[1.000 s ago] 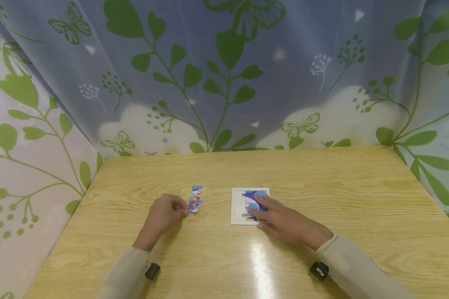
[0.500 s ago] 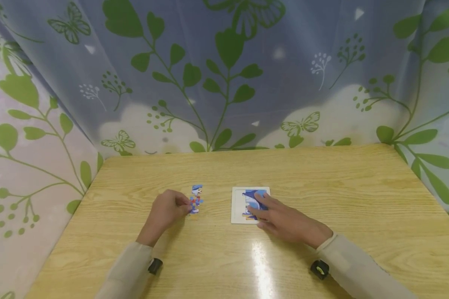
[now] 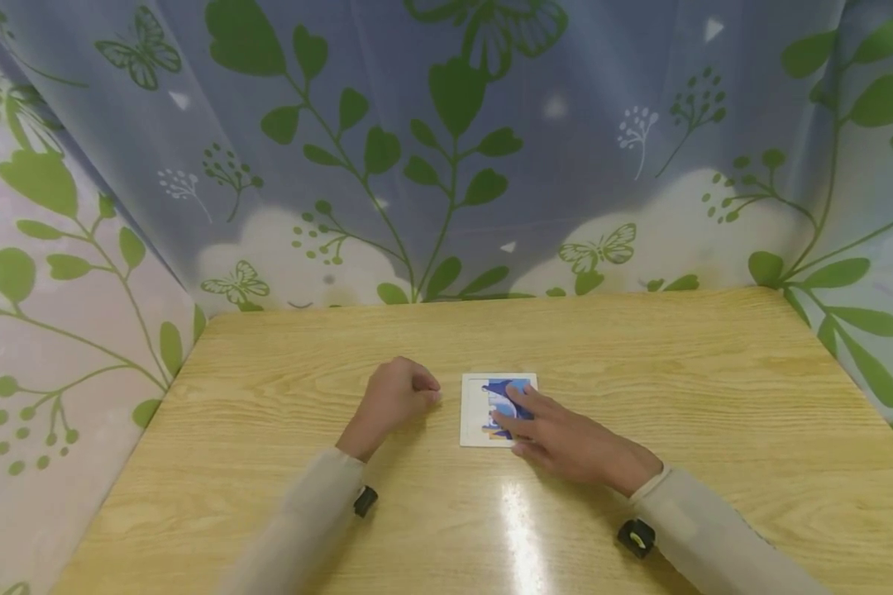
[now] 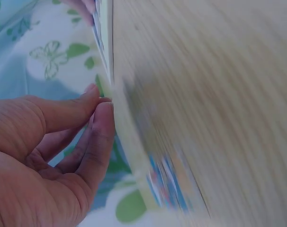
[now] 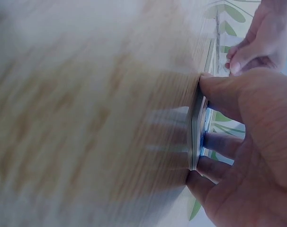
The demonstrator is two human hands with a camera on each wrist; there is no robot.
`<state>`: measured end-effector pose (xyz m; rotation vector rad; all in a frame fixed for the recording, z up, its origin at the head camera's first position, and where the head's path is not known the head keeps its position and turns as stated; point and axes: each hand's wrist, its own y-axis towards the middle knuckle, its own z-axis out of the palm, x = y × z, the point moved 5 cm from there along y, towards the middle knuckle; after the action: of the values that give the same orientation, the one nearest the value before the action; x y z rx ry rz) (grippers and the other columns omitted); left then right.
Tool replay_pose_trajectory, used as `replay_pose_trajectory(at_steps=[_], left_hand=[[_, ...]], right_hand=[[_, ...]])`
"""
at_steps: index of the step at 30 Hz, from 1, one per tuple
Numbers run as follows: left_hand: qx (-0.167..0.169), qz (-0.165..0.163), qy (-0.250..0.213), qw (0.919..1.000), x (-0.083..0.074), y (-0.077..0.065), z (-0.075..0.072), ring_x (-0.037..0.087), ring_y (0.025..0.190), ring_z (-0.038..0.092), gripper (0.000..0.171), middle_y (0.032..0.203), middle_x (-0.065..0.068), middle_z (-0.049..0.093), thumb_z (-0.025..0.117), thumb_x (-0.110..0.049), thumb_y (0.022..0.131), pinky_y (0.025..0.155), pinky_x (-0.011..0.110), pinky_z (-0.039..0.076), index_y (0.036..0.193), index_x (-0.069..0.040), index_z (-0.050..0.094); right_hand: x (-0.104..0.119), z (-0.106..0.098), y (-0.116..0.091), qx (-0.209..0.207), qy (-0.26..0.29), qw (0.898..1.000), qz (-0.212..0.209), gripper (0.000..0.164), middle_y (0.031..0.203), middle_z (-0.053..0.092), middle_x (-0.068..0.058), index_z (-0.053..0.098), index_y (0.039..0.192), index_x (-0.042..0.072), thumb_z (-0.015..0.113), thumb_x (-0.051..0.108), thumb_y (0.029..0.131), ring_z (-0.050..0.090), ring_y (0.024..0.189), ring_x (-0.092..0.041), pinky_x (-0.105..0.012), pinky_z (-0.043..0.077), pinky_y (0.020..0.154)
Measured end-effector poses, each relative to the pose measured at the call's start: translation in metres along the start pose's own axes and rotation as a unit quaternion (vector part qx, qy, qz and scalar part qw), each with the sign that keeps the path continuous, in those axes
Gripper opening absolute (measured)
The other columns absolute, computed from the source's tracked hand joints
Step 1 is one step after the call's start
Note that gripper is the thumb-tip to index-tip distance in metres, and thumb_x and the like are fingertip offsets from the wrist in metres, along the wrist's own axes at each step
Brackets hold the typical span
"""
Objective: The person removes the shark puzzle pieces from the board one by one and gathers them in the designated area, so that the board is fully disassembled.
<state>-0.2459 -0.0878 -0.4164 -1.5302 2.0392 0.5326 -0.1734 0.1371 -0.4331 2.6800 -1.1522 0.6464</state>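
A white square puzzle tray lies mid-table, its right part filled with blue and white picture pieces. My right hand rests on that filled side with its fingers spread. In the right wrist view the thumb and little finger sit at the tray's edge. Left of the tray, my left hand pinches with thumb and fingertips a puzzle piece almost wholly hidden by them. Behind it, blurred in the left wrist view, a strip of colourful puzzle pieces lies on the table; the hand covers it in the head view.
The wood-grain table reaches back to a blue curtain printed with green leaves and butterflies. More printed cloth hangs at the sides. Each wrist wears a small black device on a light sleeve.
My left hand has moved right, away from the left side of the loose pieces and towards the tray, now covering those pieces in the head view. The right hand and tray have not moved.
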Motion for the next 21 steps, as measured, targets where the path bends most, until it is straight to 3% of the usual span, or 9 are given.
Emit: replay_pose_trajectory(at_steps=[10, 21], left_hand=[[0.032, 0.016, -0.016, 0.9992, -0.029, 0.025, 0.039, 0.015, 0.077, 0.067, 0.01, 0.085, 0.005, 0.073, 0.081, -0.008, 0.085, 0.071, 0.029, 0.056, 0.091, -0.003, 0.077], [0.036, -0.025, -0.028, 0.9987, -0.035, 0.032, 0.05, 0.013, 0.072, 0.064, 0.019, 0.08, 0.003, 0.071, 0.088, -0.014, 0.079, 0.066, 0.026, 0.055, 0.09, -0.003, 0.077]], right_hand=[[0.001, 0.001, 0.001, -0.004, -0.01, 1.0, -0.011, 0.046, 0.158, 0.025, -0.033, 0.047, 0.15, 0.005, 0.054, 0.019, 0.106, 0.023, 0.145, -0.052, -0.059, 0.037, 0.109], [0.0, 0.001, 0.001, -0.011, -0.018, 1.0, -0.017, 0.046, 0.157, 0.025, -0.034, 0.048, 0.148, 0.003, 0.055, 0.019, 0.106, 0.024, 0.145, -0.052, -0.059, 0.035, 0.11]])
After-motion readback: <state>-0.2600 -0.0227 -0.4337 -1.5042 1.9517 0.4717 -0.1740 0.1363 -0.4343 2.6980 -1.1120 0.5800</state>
